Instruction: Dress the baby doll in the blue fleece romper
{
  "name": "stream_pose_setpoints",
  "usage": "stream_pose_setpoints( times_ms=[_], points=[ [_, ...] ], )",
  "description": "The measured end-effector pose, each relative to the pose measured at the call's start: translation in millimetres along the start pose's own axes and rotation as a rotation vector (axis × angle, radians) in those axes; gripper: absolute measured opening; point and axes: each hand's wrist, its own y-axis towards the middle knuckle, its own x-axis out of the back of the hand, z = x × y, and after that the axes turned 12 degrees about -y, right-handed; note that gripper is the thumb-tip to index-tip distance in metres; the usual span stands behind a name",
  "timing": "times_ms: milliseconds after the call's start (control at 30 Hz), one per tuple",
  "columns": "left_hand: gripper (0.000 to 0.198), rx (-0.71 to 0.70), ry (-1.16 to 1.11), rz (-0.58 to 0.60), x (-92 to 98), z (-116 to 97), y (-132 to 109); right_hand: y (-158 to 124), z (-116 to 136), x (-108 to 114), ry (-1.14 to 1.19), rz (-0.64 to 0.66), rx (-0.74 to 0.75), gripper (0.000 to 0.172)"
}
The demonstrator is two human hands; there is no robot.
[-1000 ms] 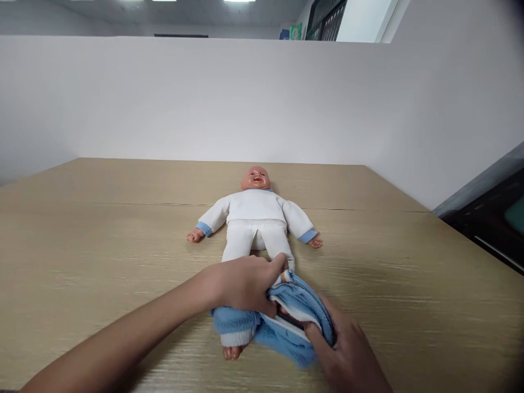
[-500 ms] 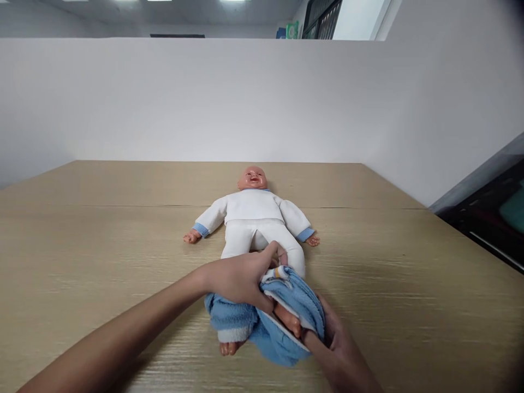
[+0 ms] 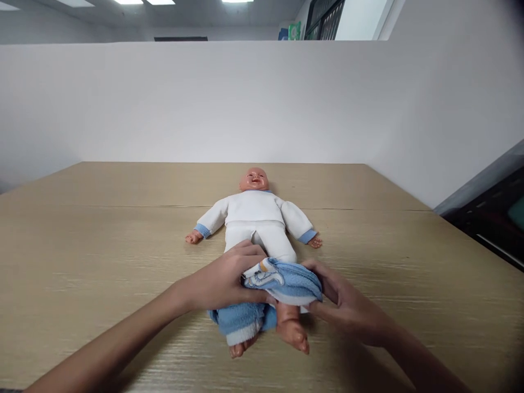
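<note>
A baby doll [image 3: 256, 207] in a white top with blue cuffs lies on its back, head away from me. Blue terry pants [image 3: 301, 281] with white cuffs are bunched around its lower legs. My left hand [image 3: 233, 275] grips the bunched leg of the pants on its left side, by a white and yellow patch. My right hand [image 3: 338, 297] pinches the same bunched leg from the right. Below that cuff the doll's bare foot [image 3: 292, 333] sticks out. The other pant leg [image 3: 241, 322] covers the other shin, with toes showing at its cuff.
The wooden table [image 3: 102, 245] has a seam running across it behind the doll. A white partition wall [image 3: 229, 98] stands at the far edge and right. Beyond the table's right edge is a dark object [image 3: 495, 213] I cannot make out.
The doll's foot has come out through the cuff and points toward me. The bunched pant leg has moved up the shin. My right hand has shifted up to the cuff's right side.
</note>
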Motion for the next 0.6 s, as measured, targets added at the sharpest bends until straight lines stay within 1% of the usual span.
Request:
stream_pose_setpoints(
  times_ms=[67, 133, 200, 267, 333, 400, 467, 533, 600],
  points=[
    [0.039, -0.006, 0.092, -0.023, 2.2, 1.3, -9.1, 2.6, 10.1, 14.4, -0.140, 0.074, 0.030, 0.034],
    [0.045, 0.008, 0.175, -0.042, 9.3, 4.0, -21.1, 7.2, 15.4, 24.2, -0.248, 0.082, 0.081, 0.025],
    [0.047, 0.064, 0.210, -0.047, 20.9, 8.6, -32.6, 14.8, 14.3, 29.5, -0.256, 0.078, 0.141, 0.021],
    [0.042, 0.121, 0.173, -0.040, 33.5, 15.3, -39.9, 26.2, 8.0, 31.4, -0.165, 0.091, 0.173, 0.021],
    [0.032, 0.127, 0.091, -0.026, 42.8, 24.2, -40.9, 41.4, -0.3, 30.5, -0.021, 0.083, 0.156, 0.025],
    [0.025, 0.090, -0.024, -0.014, 46.1, 35.6, -36.3, 59.1, -8.4, 26.6, 0.116, 0.051, 0.122, 0.028],
    [0.024, 0.054, -0.169, -0.039, 43.1, 49.2, -29.2, 76.5, -15.5, 19.4, 0.255, -0.004, 0.074, 0.028],
    [0.025, 0.043, -0.309, -0.155, 35.3, 62.9, -23.4, 90.0, -21.1, 9.4, 0.396, -0.097, 0.006, 0.027],
    [0.023, 0.045, -0.391, -0.313, 25.1, 73.5, -21.3, 96.8, -24.2, -1.4, 0.486, -0.195, -0.056, 0.025]
  ],
)
